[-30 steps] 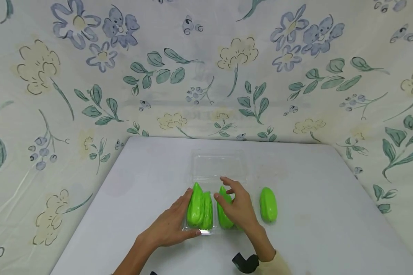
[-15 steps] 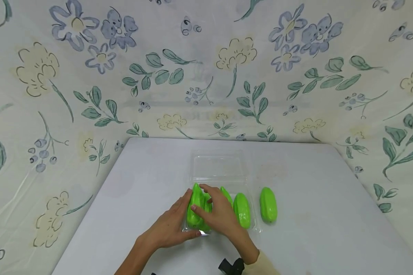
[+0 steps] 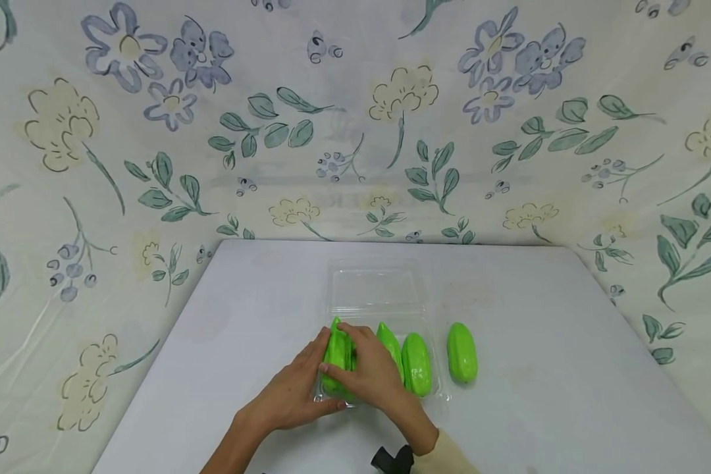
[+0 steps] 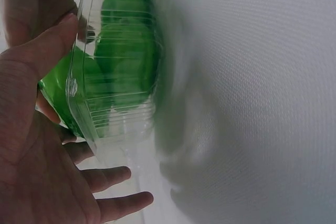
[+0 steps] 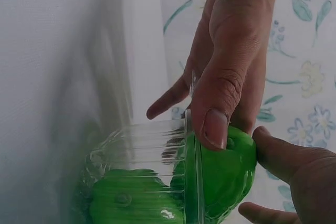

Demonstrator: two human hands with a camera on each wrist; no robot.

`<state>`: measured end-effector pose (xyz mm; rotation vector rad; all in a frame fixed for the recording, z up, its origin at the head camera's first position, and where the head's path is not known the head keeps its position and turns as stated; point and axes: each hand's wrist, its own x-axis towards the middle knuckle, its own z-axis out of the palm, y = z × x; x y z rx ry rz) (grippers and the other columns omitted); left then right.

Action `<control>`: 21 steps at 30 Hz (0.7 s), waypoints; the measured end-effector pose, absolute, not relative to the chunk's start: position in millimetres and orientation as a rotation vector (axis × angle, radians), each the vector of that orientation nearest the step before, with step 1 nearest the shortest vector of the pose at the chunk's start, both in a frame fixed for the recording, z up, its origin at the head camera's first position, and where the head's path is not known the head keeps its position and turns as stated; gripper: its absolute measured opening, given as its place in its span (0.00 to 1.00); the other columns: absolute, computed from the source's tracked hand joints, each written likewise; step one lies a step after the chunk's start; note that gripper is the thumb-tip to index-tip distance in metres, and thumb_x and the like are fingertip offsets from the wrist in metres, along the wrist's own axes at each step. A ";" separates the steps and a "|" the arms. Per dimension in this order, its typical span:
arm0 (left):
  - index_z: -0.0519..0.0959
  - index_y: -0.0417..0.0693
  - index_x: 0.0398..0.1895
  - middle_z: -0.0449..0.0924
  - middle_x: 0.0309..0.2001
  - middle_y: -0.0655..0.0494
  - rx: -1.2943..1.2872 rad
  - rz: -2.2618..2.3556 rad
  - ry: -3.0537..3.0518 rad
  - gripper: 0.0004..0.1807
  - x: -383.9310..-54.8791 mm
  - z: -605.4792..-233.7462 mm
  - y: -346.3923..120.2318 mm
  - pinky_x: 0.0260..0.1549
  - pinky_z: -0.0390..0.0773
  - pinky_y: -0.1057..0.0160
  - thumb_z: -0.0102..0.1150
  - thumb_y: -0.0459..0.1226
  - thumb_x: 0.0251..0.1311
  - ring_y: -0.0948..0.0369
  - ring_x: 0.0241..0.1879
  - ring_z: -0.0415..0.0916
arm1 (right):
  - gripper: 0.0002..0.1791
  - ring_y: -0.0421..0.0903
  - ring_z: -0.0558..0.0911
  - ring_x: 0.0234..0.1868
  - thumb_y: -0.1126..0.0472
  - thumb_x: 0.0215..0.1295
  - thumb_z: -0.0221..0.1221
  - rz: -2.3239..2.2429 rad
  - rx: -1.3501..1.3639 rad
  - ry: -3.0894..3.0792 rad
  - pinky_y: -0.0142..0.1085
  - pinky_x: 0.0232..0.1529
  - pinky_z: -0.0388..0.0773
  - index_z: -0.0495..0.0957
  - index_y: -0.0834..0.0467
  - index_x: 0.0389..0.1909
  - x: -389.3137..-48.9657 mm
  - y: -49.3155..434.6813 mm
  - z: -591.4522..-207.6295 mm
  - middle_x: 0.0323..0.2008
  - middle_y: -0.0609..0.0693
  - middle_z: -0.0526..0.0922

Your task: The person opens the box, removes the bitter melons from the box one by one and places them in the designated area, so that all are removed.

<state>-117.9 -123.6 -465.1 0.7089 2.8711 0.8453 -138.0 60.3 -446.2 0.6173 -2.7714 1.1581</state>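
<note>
A clear plastic clamshell box [image 3: 374, 289] lies with its lid folded back, and several glossy green peppers sit in its near half. My left hand [image 3: 290, 394] steadies the box's left side. Its fingers are spread and straight, and its thumb [image 4: 58, 38] lies at the front rim. The leftmost green pepper [image 3: 335, 352] stands above the rim. Thumb and fingers of my right hand [image 3: 374, 372] span this pepper from above, the thumb touching it in the right wrist view. That hand covers most of the neighbouring pepper. Two more peppers [image 3: 417, 365] show to its right.
One loose green pepper [image 3: 462, 352] lies on the white table [image 3: 539, 368], right of the box. A floral sheet [image 3: 355, 131] hangs behind the table and along both sides. A black strap piece [image 3: 393, 459] shows by the right sleeve [image 3: 444, 454].
My right hand has moved left from the peppers at the right of the box onto the leftmost one, uncovering the rightmost boxed pepper. My left hand has kept its place.
</note>
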 end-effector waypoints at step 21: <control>0.37 0.48 0.80 0.47 0.77 0.49 0.698 0.833 2.886 0.66 -117.6 -465.5 -123.2 0.62 0.65 0.44 0.64 0.67 0.50 0.50 0.73 0.51 | 0.29 0.41 0.75 0.31 0.61 0.52 0.66 1.327 0.525 -2.715 0.31 0.27 0.75 0.77 0.64 0.58 -137.3 56.7 -446.1 0.41 0.54 0.80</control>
